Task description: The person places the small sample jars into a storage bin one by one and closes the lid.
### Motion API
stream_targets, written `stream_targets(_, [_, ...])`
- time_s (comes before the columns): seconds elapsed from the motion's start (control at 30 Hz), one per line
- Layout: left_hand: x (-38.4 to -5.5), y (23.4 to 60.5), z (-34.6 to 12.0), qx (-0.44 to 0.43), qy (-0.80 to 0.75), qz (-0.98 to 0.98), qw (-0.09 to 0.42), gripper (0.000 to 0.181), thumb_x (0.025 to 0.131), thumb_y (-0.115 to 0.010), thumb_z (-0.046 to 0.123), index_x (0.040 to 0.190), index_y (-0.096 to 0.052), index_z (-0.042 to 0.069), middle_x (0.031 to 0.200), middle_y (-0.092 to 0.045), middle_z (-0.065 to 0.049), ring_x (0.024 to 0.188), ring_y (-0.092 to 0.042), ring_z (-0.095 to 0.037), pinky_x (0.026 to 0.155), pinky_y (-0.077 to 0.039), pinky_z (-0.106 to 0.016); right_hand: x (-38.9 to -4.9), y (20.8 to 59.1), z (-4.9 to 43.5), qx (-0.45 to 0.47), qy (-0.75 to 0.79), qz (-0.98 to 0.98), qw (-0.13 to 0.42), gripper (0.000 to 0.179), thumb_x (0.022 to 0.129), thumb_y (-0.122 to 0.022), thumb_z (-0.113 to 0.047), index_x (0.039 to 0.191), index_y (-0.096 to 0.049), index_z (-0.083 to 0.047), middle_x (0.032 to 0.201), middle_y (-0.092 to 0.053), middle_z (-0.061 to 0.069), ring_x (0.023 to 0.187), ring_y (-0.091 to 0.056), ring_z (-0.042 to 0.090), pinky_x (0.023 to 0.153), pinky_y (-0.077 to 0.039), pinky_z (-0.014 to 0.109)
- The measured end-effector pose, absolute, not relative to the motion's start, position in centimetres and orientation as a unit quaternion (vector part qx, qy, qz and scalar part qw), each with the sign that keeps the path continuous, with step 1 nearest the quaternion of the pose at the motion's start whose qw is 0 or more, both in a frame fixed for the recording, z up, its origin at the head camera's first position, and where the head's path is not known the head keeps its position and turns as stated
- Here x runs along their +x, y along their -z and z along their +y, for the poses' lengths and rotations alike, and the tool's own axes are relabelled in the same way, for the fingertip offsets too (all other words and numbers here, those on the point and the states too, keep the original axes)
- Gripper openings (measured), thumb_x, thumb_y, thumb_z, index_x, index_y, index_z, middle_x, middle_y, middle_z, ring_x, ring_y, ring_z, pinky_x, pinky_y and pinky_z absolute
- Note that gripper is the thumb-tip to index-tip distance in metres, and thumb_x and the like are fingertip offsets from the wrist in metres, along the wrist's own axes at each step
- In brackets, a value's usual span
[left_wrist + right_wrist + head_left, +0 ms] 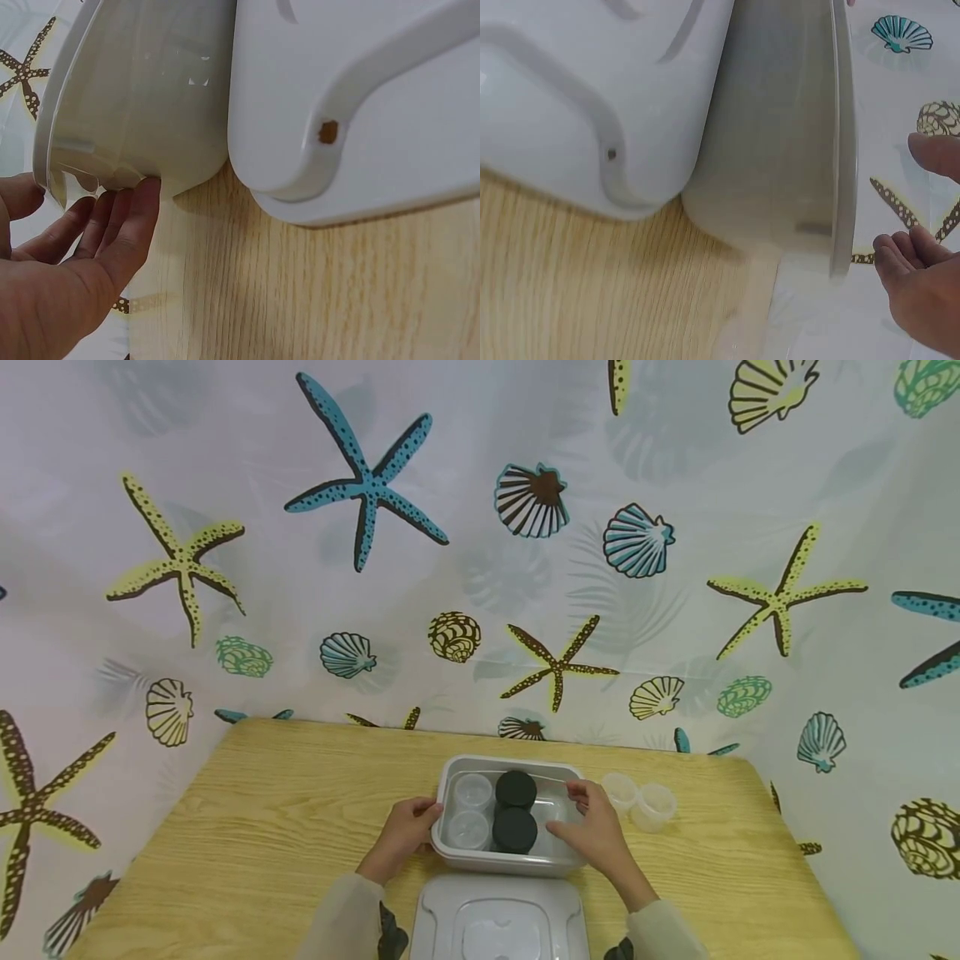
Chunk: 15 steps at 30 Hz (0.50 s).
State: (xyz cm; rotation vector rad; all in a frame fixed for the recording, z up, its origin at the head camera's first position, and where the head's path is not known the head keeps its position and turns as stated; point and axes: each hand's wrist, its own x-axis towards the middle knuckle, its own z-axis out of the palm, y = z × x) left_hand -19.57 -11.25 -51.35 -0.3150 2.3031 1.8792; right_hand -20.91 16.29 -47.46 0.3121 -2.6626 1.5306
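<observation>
A white plastic box (517,864) without its cover sits in front of me. At its left end my left hand (402,835) grips the rim, thumb on top and fingers curled beneath, as the left wrist view shows. Inside the box, two clear cups (469,830) stand on the left, beside two round black-topped containers (515,831) in the middle. My right hand (596,827) hovers over the box's right end, thumb and fingers spread apart. In the right wrist view nothing shows between the fingers of that hand.
A white lid (501,922) with a raised rim lies on the wooden table (300,827), against the near side of the box. Two more clear cups (654,806) stand to the right of the box. A patterned curtain (480,568) hangs behind the table.
</observation>
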Motion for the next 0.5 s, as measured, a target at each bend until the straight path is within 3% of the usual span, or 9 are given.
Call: stream_targets(0.5, [-19.7, 51.5, -11.4, -0.105, -0.625, 0.769, 0.084, 0.042, 0.100, -0.050, 0.018, 0.132, -0.048, -0.009, 0.121, -0.058, -0.024, 0.085, -0.061, -0.017, 0.066, -0.054, -0.031, -21.0, 47.3, 20.7, 0.040, -0.528, -0.848, 0.020, 0.061, 0.078, -0.074, -0.003, 0.129, -0.043, 0.009, 0.129, -0.047, 0.027, 0.123, -0.046, 0.041, 0.108, -0.037, 0.047])
